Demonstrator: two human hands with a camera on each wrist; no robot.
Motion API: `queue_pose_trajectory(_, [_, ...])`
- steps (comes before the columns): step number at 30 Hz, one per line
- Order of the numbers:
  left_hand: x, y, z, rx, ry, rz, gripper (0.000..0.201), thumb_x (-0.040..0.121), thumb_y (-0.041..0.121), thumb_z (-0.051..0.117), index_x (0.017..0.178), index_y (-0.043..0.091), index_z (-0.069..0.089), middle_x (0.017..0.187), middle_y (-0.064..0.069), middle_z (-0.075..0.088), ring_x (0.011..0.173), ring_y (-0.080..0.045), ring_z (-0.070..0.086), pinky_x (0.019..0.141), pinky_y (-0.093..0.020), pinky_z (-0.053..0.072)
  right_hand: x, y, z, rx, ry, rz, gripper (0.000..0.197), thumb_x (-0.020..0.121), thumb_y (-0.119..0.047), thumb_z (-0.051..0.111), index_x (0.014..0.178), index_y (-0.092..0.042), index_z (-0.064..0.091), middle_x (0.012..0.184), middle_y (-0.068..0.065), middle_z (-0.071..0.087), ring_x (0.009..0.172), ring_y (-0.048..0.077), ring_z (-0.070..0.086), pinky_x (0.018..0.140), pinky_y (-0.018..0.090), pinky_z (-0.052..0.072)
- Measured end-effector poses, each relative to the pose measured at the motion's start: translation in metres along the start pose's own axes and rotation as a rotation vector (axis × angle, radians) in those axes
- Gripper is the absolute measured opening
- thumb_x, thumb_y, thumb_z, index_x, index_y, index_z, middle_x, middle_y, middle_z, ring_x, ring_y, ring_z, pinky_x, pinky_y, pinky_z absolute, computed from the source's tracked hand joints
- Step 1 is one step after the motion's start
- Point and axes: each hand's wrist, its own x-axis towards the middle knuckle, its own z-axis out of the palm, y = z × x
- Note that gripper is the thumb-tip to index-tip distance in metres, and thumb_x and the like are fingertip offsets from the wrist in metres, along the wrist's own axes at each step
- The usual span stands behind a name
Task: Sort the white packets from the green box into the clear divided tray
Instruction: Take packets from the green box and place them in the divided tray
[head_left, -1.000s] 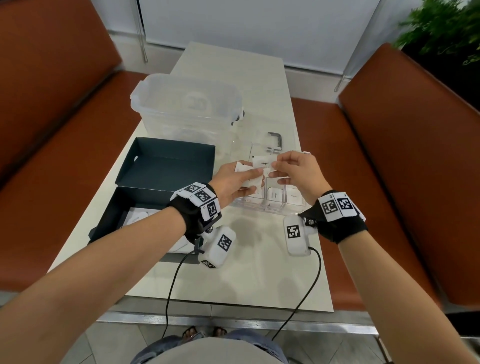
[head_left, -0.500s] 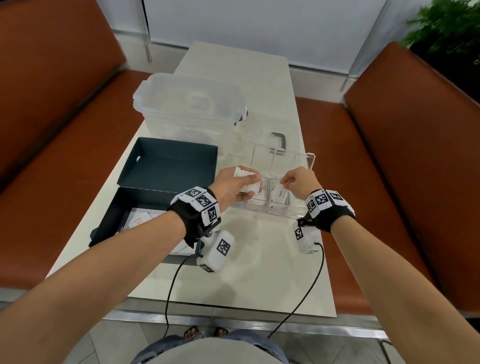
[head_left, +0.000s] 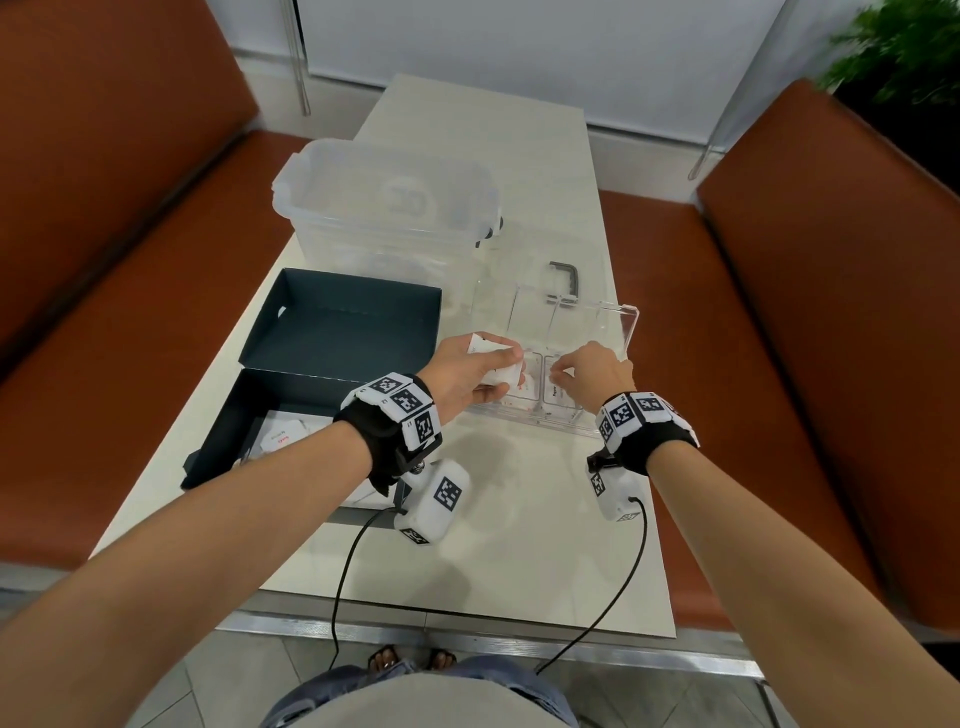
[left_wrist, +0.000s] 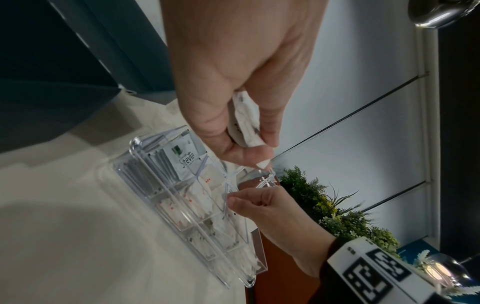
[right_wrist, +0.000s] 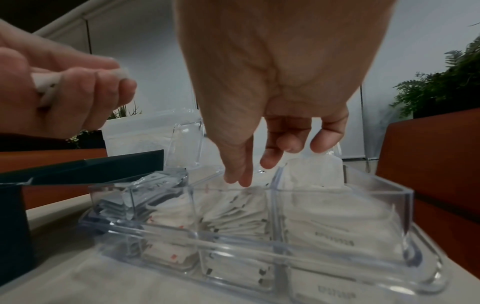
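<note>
Fingers (head_left: 506, 355) of your left hand (head_left: 462, 379) clamp a stack of white packets (head_left: 496, 364), head view; green box (head_left: 332, 364) lies left of them. Left wrist: packets edge-on between thumb and fingers, clear divided tray (left_wrist: 145, 181) below. Right wrist: your right hand (right_wrist: 272, 92) hangs loosely spread, fingertips (right_wrist: 242, 181) in the tray's middle compartment, holding nothing.

Left hand (head_left: 470, 376) clutching white packets (head_left: 496, 364) beside right hand (head_left: 592, 376) over clear tray (head_left: 621, 332).

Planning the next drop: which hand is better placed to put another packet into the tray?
Probably the right hand: it hangs open over the clear divided tray, so it can pick one from the packets the left hand holds beside it.
</note>
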Motion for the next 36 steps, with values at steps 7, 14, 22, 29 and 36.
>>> queue_pose_trajectory(7, [-0.001, 0.0, 0.0, -0.011, 0.008, -0.013, 0.016, 0.085, 0.01, 0.072, 0.099, 0.009, 0.065, 0.092, -0.011, 0.068, 0.068, -0.016, 0.07, 0.057, -0.021, 0.053, -0.001, -0.001, 0.005, -0.059, -0.026, 0.031, 0.024, 0.09, -0.036, 0.06, 0.113, -0.036, 0.065, 0.12, 0.006, 0.049, 0.114, 0.027, 0.048, 0.097, 0.044, 0.03])
queue_pose_trajectory(14, [-0.003, 0.002, -0.002, -0.009, 0.011, -0.017, 0.013, 0.086, 0.008, 0.071, 0.097, 0.009, 0.065, 0.093, -0.011, 0.068, 0.069, -0.016, 0.07, 0.057, -0.022, 0.054, -0.001, 0.004, 0.003, -0.014, -0.037, 0.058, 0.024, 0.088, -0.021, 0.065, 0.109, -0.033, 0.067, 0.123, 0.005, 0.05, 0.114, 0.027, 0.05, 0.101, 0.046, 0.029])
queue_pose_trajectory(22, [-0.004, 0.006, 0.0, -0.052, 0.024, -0.073, 0.018, 0.09, 0.019, 0.067, 0.104, 0.007, 0.063, 0.095, -0.015, 0.068, 0.079, -0.021, 0.068, 0.057, -0.023, 0.057, -0.007, 0.004, 0.0, 0.033, -0.013, 0.054, 0.027, 0.09, -0.021, 0.061, 0.115, -0.033, 0.064, 0.125, 0.005, 0.05, 0.117, 0.028, 0.049, 0.101, 0.047, 0.028])
queue_pose_trajectory(29, [-0.004, 0.01, 0.001, -0.165, -0.01, -0.182, 0.038, 0.099, 0.035, 0.052, 0.116, 0.002, 0.061, 0.113, -0.024, 0.067, 0.095, -0.03, 0.069, 0.078, -0.036, 0.059, -0.03, -0.018, -0.032, 0.408, 0.23, -0.102, 0.02, 0.093, -0.026, 0.057, 0.109, -0.024, 0.068, 0.095, 0.006, 0.063, 0.084, 0.016, 0.058, 0.087, 0.035, 0.047])
queue_pose_trajectory(36, [0.0, 0.013, 0.015, -0.135, -0.051, -0.082, 0.028, 0.101, -0.001, 0.039, 0.126, -0.01, 0.048, 0.128, -0.026, 0.056, 0.111, -0.033, 0.062, 0.082, -0.032, 0.058, -0.055, -0.032, -0.043, 0.775, 0.079, -0.045, 0.029, 0.082, -0.028, 0.073, 0.104, -0.012, 0.065, 0.089, 0.002, 0.069, 0.079, 0.014, 0.066, 0.068, 0.025, 0.05])
